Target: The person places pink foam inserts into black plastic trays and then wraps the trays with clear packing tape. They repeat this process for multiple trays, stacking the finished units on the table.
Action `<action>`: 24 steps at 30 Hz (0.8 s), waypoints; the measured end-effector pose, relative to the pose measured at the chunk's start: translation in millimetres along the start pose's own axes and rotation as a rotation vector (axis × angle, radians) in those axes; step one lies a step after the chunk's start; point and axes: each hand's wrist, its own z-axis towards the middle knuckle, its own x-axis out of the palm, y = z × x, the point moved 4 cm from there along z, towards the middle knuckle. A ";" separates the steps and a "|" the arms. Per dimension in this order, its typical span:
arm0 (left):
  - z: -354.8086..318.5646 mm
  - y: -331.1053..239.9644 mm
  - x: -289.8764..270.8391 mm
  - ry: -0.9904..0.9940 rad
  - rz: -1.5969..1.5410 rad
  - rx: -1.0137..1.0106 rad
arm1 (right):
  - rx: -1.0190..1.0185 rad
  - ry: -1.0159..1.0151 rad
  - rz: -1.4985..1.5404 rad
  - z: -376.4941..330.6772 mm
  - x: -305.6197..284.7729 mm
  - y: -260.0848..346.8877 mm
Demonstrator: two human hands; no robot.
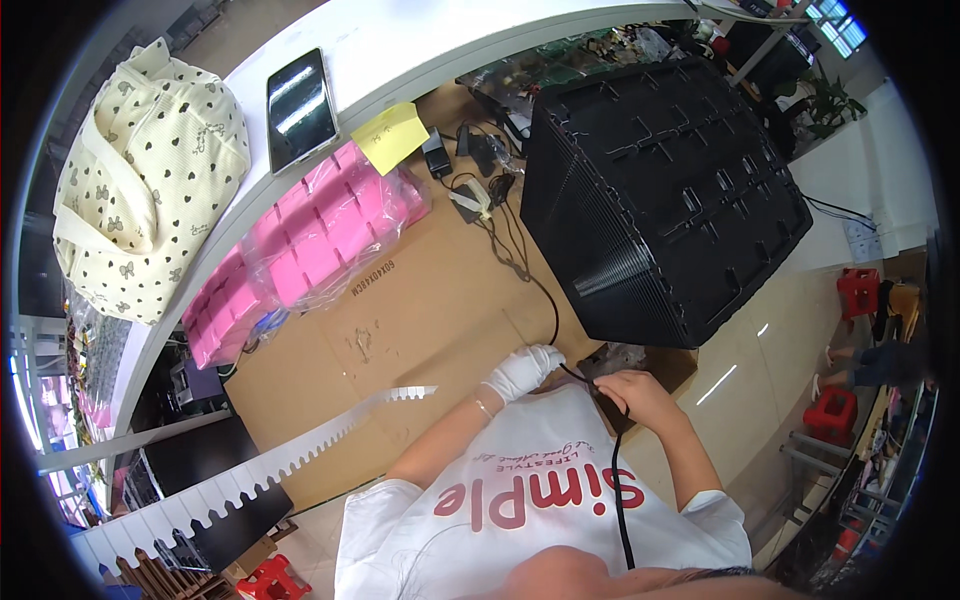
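Note:
A black cable (621,480) passes through both of my hands close to my body. My left hand (525,371), in a white glove, is closed around it above the cardboard. To its right, my bare right hand (637,396) pinches the same cable, with a short stretch showing between the two. From the right hand the cable hangs down over the front of my white T-shirt (480,500). Beyond my left hand, a dark cord (548,296) leads up to a tangle of cords beside a small whitish plug or adapter (474,200).
A brown cardboard sheet (390,320) covers the work surface. Pink block-like pieces in clear plastic (310,240), a yellow note (390,137), a phone (300,108) and a patterned bag (150,180) lie left. Black ribbed crates (670,190) stand right. A white toothed strip (250,470) crosses lower left.

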 end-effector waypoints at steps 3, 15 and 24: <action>12.0 -14.2 -6.3 0.045 0.012 -0.040 | 0.050 0.326 -0.085 -4.5 11.7 -15.0; 32.6 1.6 8.9 -0.027 -0.029 -0.013 | 0.058 0.074 0.083 -14.5 -5.7 -13.6; 50.7 -9.0 22.7 0.118 -0.061 -0.017 | -0.016 -0.015 0.263 -33.4 -6.1 -26.2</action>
